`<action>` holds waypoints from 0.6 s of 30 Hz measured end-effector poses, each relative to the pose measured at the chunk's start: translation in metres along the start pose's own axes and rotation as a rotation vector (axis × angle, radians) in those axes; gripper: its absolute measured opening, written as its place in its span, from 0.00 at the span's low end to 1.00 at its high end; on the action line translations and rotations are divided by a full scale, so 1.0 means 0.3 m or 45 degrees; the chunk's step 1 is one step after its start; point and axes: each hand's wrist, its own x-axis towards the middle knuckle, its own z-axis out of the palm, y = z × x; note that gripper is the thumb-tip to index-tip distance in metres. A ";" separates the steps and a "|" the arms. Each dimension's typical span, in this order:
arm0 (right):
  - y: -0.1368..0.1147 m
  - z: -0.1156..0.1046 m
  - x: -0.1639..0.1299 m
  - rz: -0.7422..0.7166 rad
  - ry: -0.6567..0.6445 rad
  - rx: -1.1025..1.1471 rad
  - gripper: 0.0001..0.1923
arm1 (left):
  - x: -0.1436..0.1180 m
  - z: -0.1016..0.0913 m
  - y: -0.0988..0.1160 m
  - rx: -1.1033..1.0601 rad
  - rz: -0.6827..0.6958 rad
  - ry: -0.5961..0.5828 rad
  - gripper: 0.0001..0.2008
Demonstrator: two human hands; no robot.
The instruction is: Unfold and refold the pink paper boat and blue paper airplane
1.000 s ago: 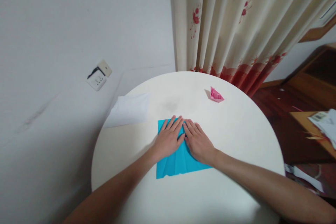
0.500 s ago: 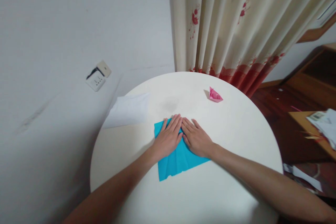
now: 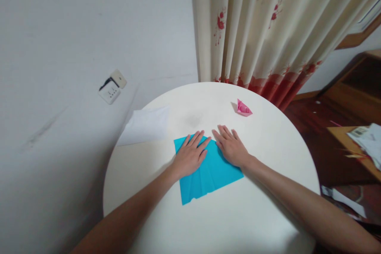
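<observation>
Head view cuts both forearms off at the bottom edge, so only the wrists and hands show whole. Left hand (image 3: 190,155) lies flat on the blue paper (image 3: 208,170), fingers spread and released, covering its upper left part; right hand (image 3: 232,149) rests flat too, fingers loose, palm on the upper right edge of the paper and fingertips on the bare table (image 3: 268,158). How much of the sheet lies under the palms cannot be seen.

Blue paper sits at the middle of the frame, near the centre of the round white table, turned a little so its lower left corner points down. It is a bright cyan rectangle with several faint creases running lengthwise, and its lower edge is slightly uneven.

Upper right of the hands, well apart, stands a small pink folded piece (image 3: 244,108); its exact shape is too small to tell. A white sheet (image 3: 145,126) overhangs the table's left rim. Behind hangs a curtain (image 3: 268,27).
</observation>
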 end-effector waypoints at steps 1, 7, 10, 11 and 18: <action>0.012 -0.005 0.002 0.024 0.001 -0.003 0.27 | 0.001 -0.001 0.000 -0.004 -0.001 -0.003 0.26; 0.072 -0.020 0.011 0.110 0.072 0.101 0.27 | 0.003 0.000 -0.003 -0.041 -0.003 -0.013 0.25; 0.088 -0.015 0.020 0.101 0.156 0.232 0.26 | 0.003 -0.002 -0.002 -0.049 -0.009 -0.019 0.25; 0.089 -0.012 0.022 0.090 0.175 0.272 0.26 | 0.003 -0.003 -0.001 -0.049 -0.008 -0.020 0.25; 0.046 0.000 0.005 -0.072 0.098 0.228 0.30 | 0.004 -0.001 0.000 -0.030 0.009 -0.019 0.26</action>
